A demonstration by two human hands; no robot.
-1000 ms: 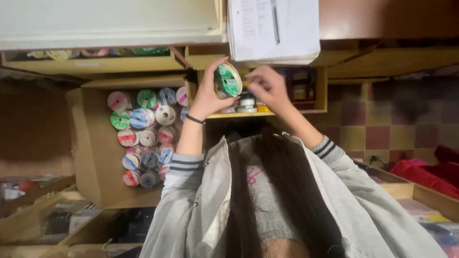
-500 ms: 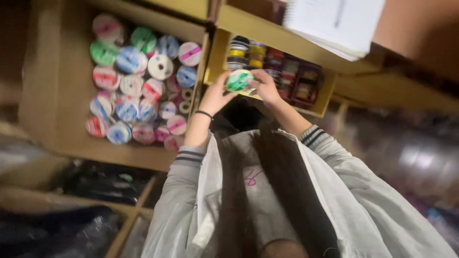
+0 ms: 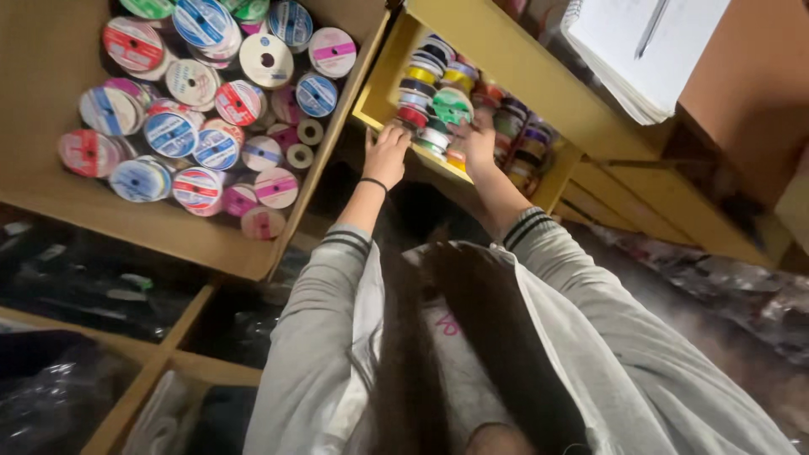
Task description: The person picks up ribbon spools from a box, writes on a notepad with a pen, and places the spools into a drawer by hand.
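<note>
The green spool [image 3: 453,106] sits in the yellow tray [image 3: 381,82] among stacked spools, seemingly just put in. The right hand [image 3: 480,145] lies just beside it; whether its fingers grip anything cannot be told. The left hand [image 3: 387,152] rests on the tray's front edge, fingers loosely spread, holding nothing. Beside the tray, a cardboard box [image 3: 50,50] holds many more spools.

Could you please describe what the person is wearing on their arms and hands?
Both arms wear light grey sleeves with dark stripes at the cuffs. The left hand is bare, with a thin black band at its wrist; the right hand is bare too.
</note>
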